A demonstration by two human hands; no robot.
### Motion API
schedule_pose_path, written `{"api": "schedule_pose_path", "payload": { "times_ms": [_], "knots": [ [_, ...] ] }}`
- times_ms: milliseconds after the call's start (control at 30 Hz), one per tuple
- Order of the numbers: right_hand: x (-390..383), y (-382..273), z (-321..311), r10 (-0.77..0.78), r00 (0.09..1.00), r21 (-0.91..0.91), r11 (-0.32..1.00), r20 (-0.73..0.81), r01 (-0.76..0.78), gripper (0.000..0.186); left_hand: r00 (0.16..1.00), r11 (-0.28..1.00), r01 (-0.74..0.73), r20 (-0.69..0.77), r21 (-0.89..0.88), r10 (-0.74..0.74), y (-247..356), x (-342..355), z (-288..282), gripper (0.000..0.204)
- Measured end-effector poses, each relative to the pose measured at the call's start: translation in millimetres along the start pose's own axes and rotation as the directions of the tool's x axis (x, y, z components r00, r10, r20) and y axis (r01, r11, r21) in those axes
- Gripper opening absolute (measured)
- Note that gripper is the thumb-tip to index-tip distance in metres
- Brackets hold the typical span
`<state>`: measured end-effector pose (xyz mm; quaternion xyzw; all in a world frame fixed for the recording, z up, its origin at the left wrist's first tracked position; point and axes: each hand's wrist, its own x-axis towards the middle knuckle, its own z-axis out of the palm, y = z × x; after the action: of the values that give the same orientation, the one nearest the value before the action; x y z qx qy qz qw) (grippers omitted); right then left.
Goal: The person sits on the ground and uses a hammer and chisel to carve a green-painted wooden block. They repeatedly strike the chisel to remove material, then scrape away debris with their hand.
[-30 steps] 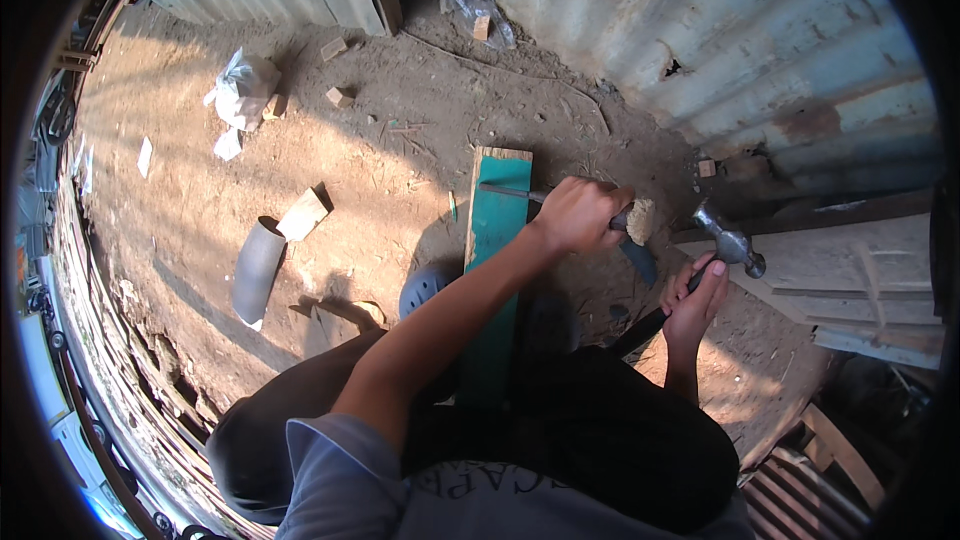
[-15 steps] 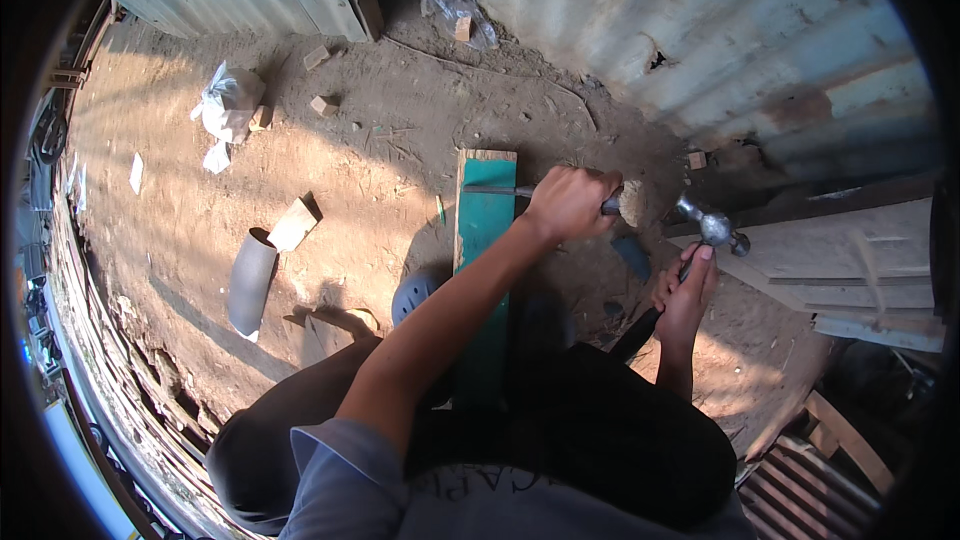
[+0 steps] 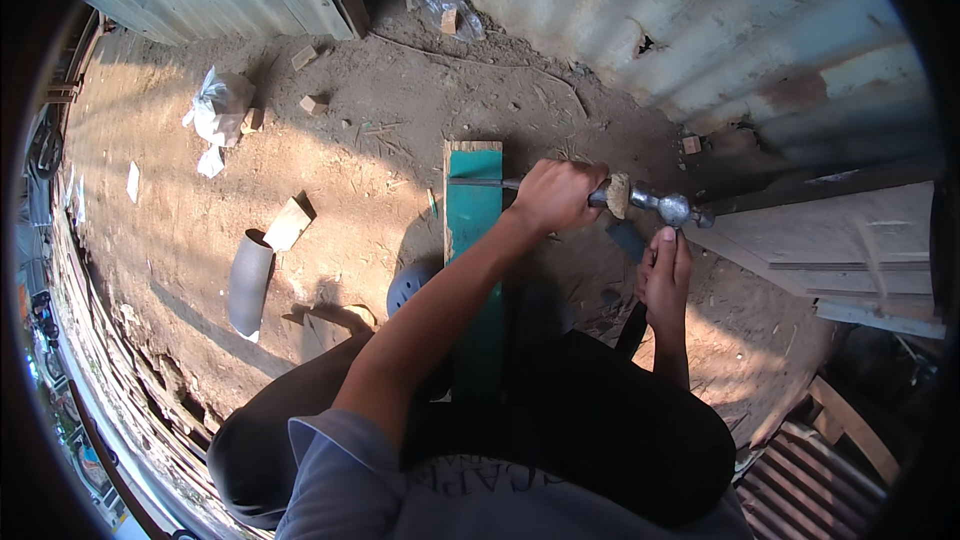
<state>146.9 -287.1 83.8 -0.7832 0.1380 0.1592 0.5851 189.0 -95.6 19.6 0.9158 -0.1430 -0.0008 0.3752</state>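
Note:
My left hand (image 3: pixel 558 196) is closed around the handle of a chisel (image 3: pixel 480 182). Its long thin metal blade lies across the far end of a green-painted board (image 3: pixel 474 215), which stretches from between my legs. A rough, pale brown butt end sticks out to the right of the fist. My right hand (image 3: pixel 666 280) grips the dark handle of a ball-peen hammer (image 3: pixel 675 208) close under the head. The hammer's face is at the chisel's butt end, apparently touching it. The blade's edge contact with the wood is too small to make out.
Corrugated metal sheets (image 3: pixel 700 30) stand ahead and to the right, beside a pale wooden panel (image 3: pixel 830 240). On the dirt floor are a plastic bag (image 3: pixel 220 105), a curved grey piece (image 3: pixel 250 285), a wood offcut (image 3: pixel 288 224) and several small blocks. A slatted piece (image 3: pixel 810 475) sits lower right.
The hammer head has swung left from a gap away to the chisel's butt end, my right hand moving with it. My left hand keeps its grip, and the whole view has shifted slightly.

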Motion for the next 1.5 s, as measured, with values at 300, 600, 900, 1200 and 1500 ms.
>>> {"api": "schedule_pose_path", "payload": {
  "times_ms": [300, 600, 900, 1200, 1500],
  "knots": [
    [6, 3, 5, -0.073, 0.984, 0.128, 0.987, -0.164, 0.095, 0.038, 0.999, 0.999, 0.027, -0.032, -0.024, -0.027, 0, 0, -1, 0.025],
    [-1, 11, 4, -0.064, 0.991, -0.086, 0.995, -0.115, 0.054, 0.037, 0.999, 0.999, 0.034, 0.025, -0.001, -0.034, 0, 1, -3, 0.03],
    [2, 5, -4, -0.07, 0.953, 0.323, 0.931, -0.296, 0.169, 0.034, 0.998, 0.998, 0.043, 0.051, 0.038, -0.045, 4, 2, -4, 0.026],
    [2, 0, -8, -0.053, 0.929, 0.348, 0.918, -0.366, 0.19, 0.037, 0.997, 0.999, 0.016, 0.073, 0.052, -0.02, -1, -5, 9, 0.03],
    [1, 12, 3, -0.007, 0.997, 0.16, 0.987, -0.07, 0.019, 0.037, 0.997, 0.996, 0.006, 0.073, 0.087, -0.012, -32, -40, -4, 0.034]
  ]
}}
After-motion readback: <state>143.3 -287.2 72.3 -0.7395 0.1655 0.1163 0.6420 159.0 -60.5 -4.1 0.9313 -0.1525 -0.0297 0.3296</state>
